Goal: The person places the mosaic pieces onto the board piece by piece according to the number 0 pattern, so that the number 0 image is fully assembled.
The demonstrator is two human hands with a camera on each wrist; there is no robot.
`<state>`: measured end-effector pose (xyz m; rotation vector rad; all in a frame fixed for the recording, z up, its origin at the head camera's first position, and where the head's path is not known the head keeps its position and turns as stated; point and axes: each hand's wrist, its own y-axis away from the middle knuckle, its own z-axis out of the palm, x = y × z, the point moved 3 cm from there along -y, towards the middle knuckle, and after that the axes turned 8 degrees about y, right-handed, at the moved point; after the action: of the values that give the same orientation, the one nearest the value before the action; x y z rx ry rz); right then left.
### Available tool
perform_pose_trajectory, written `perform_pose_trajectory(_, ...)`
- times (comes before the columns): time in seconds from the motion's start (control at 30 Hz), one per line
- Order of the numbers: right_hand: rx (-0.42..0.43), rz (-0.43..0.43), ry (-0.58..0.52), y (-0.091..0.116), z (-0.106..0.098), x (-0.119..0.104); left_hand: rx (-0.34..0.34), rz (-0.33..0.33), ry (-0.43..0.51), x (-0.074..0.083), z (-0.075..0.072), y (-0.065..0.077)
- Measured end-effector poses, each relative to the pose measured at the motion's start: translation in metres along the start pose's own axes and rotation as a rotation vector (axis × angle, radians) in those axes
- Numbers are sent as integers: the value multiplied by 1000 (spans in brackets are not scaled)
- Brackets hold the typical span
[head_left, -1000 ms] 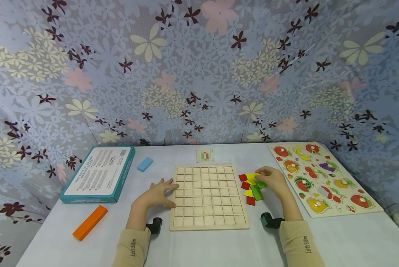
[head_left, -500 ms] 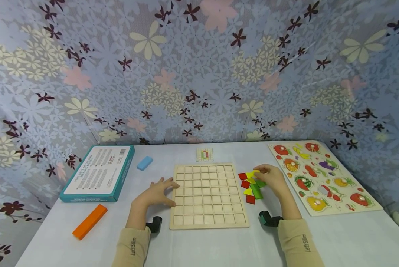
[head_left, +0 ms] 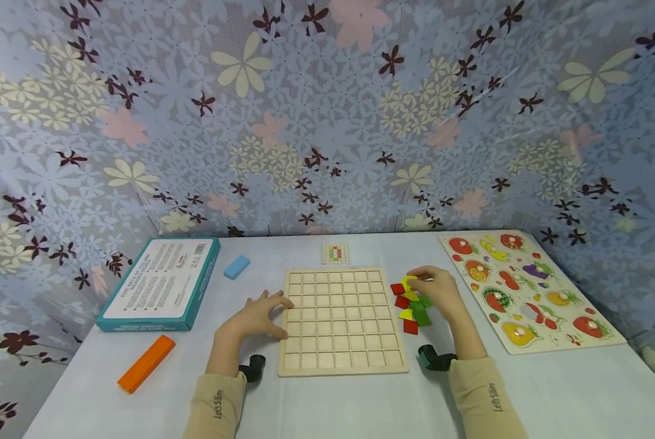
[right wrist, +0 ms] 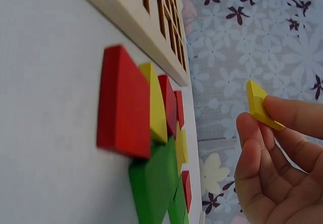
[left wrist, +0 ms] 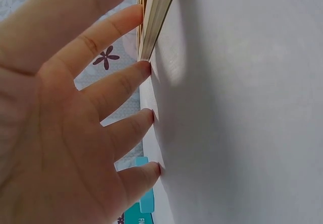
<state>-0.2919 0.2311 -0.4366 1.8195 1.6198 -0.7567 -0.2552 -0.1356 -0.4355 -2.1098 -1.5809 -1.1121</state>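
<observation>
My right hand (head_left: 439,291) pinches a small, thin yellow wooden block (right wrist: 256,99) between thumb and fingers, raised above the table in the right wrist view. Below it lies a loose pile: red blocks (right wrist: 123,108), green blocks (right wrist: 151,183) and other yellow blocks (right wrist: 153,103), just right of the board. A pale wooden grid board (head_left: 343,371) lies flat in the middle, its square cells bare. At its left edge rests my left hand (head_left: 252,320), fingers spread, the thumb and a finger at the rim. In the left wrist view, other fingertips touch the white tabletop.
Behind the board lies a small pattern card (head_left: 335,253). To the left are a blue block (head_left: 236,267), an orange bar (head_left: 146,364) and a teal-and-white box (head_left: 157,283). A fruit picture board (head_left: 568,349) lies at the right. A flowered cloth (head_left: 327,122) hangs behind.
My right hand has drawn a little left and up with the yellow block, lifting it off the pile. The left hand stays at the board's edge.
</observation>
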Motion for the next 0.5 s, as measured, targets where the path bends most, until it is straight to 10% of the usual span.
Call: perform_pose_trajectory(0.5,-18,-40,-19,12,14,-41,-31,-23,-42,-3,1,-5)
